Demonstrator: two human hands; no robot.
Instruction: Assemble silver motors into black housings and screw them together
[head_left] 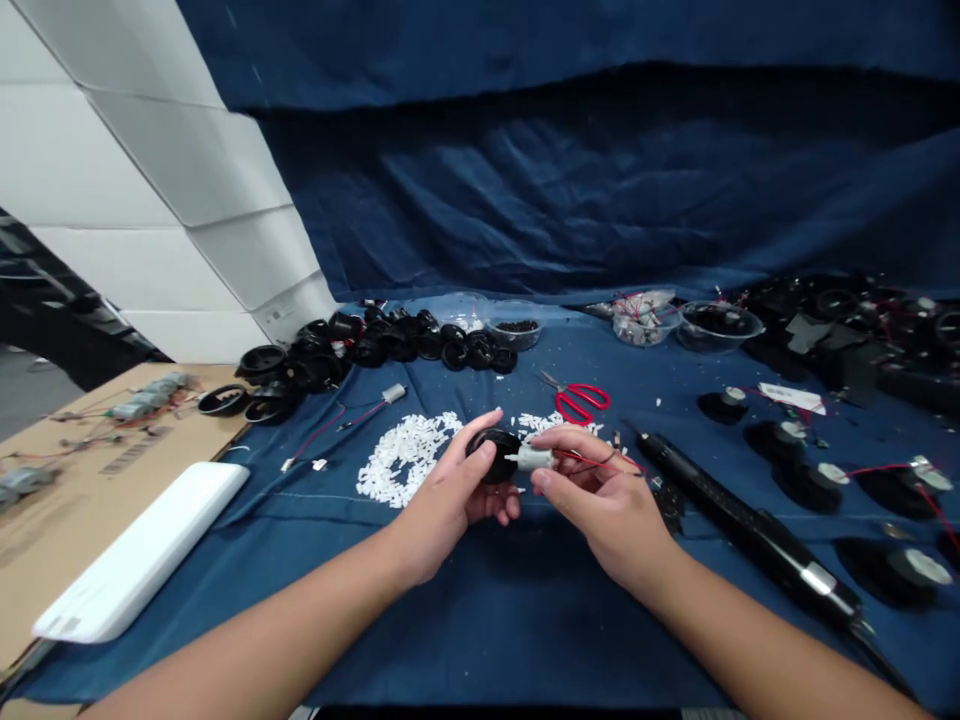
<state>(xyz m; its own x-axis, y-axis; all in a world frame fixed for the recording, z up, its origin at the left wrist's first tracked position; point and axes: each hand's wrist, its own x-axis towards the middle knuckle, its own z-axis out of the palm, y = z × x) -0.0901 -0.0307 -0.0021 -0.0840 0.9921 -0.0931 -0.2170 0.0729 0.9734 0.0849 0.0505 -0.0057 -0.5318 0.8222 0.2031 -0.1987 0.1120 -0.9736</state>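
My left hand [454, 490] is closed around a round black plastic housing [495, 452] held above the blue cloth. My right hand [592, 490] pinches a small silver motor [534, 458] with red and black wires [600, 462] trailing to the right. The motor's end points into the housing and the two parts touch. Just behind the hands lies a pile of small white plastic pieces [401, 460]. Red-handled scissors [581, 400] lie a little farther back.
A heap of black housings [375, 345] sits at the back left, clear bowls [716, 325] at the back. Assembled black parts with motors [817, 480] lie to the right beside a long black tool [750, 525]. A white slab [142, 550] and cardboard with motors [90, 450] lie left.
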